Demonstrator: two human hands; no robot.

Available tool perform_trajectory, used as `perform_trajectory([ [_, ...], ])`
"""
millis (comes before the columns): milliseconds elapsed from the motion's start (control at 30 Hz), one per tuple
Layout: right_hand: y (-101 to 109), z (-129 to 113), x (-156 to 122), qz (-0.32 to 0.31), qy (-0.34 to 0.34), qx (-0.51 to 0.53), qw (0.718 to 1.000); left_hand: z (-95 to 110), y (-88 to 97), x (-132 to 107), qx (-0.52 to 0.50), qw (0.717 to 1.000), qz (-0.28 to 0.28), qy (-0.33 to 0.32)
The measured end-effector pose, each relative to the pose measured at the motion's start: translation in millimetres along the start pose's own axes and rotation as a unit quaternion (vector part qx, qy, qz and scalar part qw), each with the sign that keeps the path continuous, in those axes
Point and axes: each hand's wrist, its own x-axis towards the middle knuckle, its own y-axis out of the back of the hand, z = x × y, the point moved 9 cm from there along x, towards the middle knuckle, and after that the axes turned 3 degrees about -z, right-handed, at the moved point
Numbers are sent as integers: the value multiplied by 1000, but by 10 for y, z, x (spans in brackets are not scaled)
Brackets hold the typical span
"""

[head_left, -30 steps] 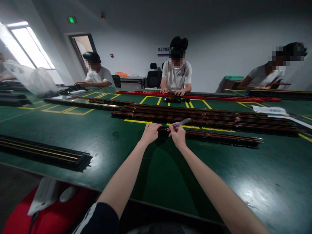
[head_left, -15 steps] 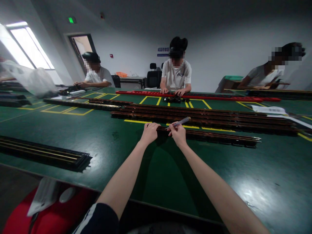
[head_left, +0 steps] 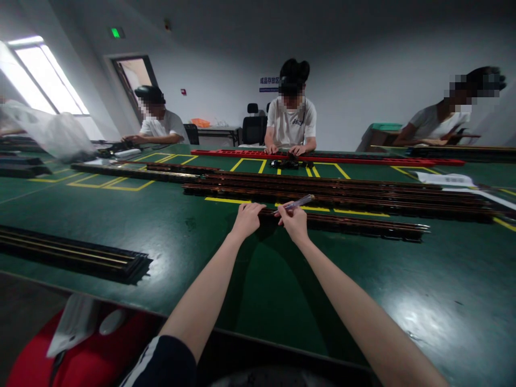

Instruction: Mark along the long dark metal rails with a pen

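Observation:
My left hand (head_left: 246, 219) is closed around the near-left end of a long dark rail (head_left: 363, 226) with copper-coloured lines, its fingertips over the top edge. In my right hand (head_left: 295, 221) is a slim pen-like tool (head_left: 300, 202) with a see-through barrel, pinched between thumb and fingers. Its thin tip points down-left at the rail, close to my left fingers; whether it touches cannot be made out. The rail lies on the green table (head_left: 193, 285) and runs off to the right. Just behind it rests a bundle of similar rails (head_left: 342, 191).
More dark rails (head_left: 72, 250) lie at the left near the table edge. Across the table a person (head_left: 292, 118) handles parts by a long red rail (head_left: 363, 159). Other people sit at left and right. Paper sheets (head_left: 445, 179) lie at the right, a plastic bag (head_left: 64, 134) at the left.
Almost nothing differs. The pen-like tool in my right hand has tilted very slightly, and the right end of the rail has shifted a little.

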Motion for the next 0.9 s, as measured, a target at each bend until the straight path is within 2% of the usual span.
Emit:
perform_trajectory([
  [200,-3,2,0,-6,-7,-14,1000,-47,-35,13,-9,1000,-3,4],
  [900,189,40,-17,84,-26,24,996,-32,-58,12,22,1000,-3,-18],
])
